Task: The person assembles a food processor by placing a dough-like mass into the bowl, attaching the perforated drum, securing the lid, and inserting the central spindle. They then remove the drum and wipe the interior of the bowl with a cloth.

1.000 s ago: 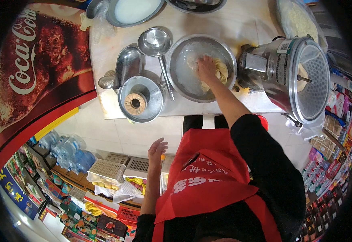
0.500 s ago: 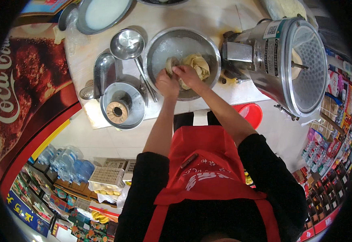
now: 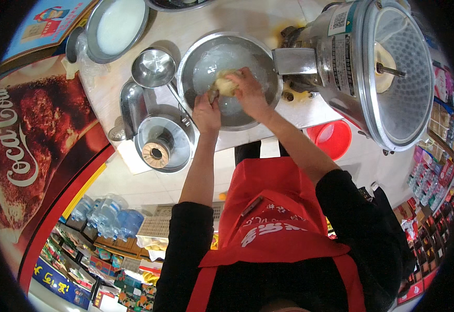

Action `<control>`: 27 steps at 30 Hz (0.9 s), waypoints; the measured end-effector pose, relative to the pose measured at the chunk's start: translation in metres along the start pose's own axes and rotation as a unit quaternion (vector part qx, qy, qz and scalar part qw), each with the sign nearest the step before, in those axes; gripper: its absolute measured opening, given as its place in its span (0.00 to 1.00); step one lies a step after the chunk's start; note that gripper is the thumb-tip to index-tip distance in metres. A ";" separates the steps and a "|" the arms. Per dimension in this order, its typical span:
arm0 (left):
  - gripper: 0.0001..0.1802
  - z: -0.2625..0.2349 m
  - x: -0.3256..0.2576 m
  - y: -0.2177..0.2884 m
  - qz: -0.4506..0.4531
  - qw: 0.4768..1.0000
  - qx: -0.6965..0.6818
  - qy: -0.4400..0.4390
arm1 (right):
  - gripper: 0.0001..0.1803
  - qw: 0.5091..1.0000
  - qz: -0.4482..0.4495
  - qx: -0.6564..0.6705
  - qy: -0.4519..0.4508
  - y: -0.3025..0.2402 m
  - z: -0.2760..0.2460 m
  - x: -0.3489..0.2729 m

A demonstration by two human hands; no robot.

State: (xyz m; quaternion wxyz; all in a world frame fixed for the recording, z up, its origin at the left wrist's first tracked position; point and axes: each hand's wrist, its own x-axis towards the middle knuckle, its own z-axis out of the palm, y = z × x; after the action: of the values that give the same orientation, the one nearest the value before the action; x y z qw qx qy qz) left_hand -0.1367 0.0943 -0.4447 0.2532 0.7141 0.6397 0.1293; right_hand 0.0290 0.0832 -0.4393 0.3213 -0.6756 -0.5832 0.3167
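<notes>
Nearest me is the red apron (image 3: 279, 208), black sleeves reaching forward over the desk (image 3: 268, 21). The left hand (image 3: 206, 111) rests at the near rim of the big steel bowl (image 3: 266, 106), its grip curled shut on the near edge of a pale yellow lump (image 3: 225, 83). The right hand (image 3: 249, 92) covers the lump from the other side, fingers pressed around it. Both hold it in the middle of the bowl, over what looks like water. I'd judge the squeezing or rinsing is mid-way: the lump hasn't left the bowl. Left of it sit smaller steel bowls (image 3: 154, 67); farther right stands the metal grinding machine (image 3: 362, 62).
</notes>
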 end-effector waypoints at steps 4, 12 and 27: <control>0.14 0.002 0.000 0.010 0.001 1.000 -0.010 0.009 | 0.20 0.999 -0.046 0.011 -0.011 -0.030 0.016 -0.011; 0.13 -0.005 0.001 -0.002 0.022 0.999 -0.013 0.031 | 0.11 0.994 -0.025 -0.099 0.029 0.032 0.050 0.044; 0.18 0.035 0.010 0.010 -0.073 0.973 -0.213 0.048 | 0.22 0.997 -0.021 0.010 0.068 0.040 0.026 0.026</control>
State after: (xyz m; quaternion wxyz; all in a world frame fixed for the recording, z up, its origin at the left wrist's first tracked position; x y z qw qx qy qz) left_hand -0.1085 0.0961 -0.4701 0.3774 0.5878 0.6595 0.2777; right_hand 0.0347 0.1063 -0.4878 0.3734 -0.6803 -0.5707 0.2685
